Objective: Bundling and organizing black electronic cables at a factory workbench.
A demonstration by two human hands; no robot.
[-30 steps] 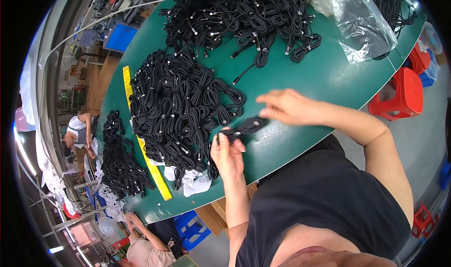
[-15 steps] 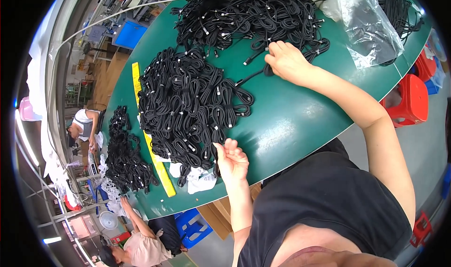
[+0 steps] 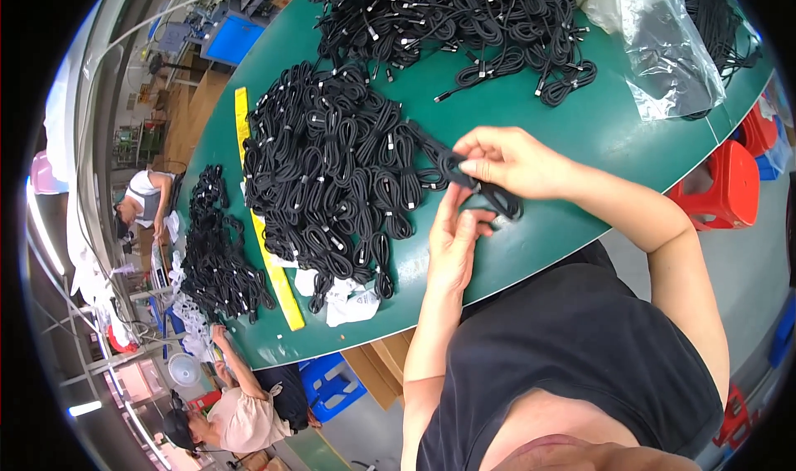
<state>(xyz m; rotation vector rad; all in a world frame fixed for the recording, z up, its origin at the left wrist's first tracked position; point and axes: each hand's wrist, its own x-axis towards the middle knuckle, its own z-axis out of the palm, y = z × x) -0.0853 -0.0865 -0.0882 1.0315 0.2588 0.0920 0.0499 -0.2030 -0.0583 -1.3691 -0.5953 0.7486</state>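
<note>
Over the green table, a coiled black cable (image 3: 503, 203) hangs between my two hands, slightly blurred. My right hand (image 3: 526, 166) pinches its upper part between thumb and fingers. From below, my left hand (image 3: 452, 247) closes its curled fingers about the same cable; part of the grip is hidden. Just left of my hands lies a broad heap of coiled black cables (image 3: 327, 168), many with silver plug ends. A looser heap of black cables (image 3: 448, 19) lies at the far side of the table.
A yellow strip (image 3: 269, 255) runs along the middle heap's left side, with another cable pile (image 3: 217, 259) beyond. Clear plastic bags (image 3: 663, 65) lie at the far right. White crumpled wrapping (image 3: 352, 305) sits by the near edge. A red stool (image 3: 721, 185) stands right; two people work at left.
My right hand has come back from the far heap toward me with a cable. My left hand has moved up and right to meet it, and its fingers have closed on the cable.
</note>
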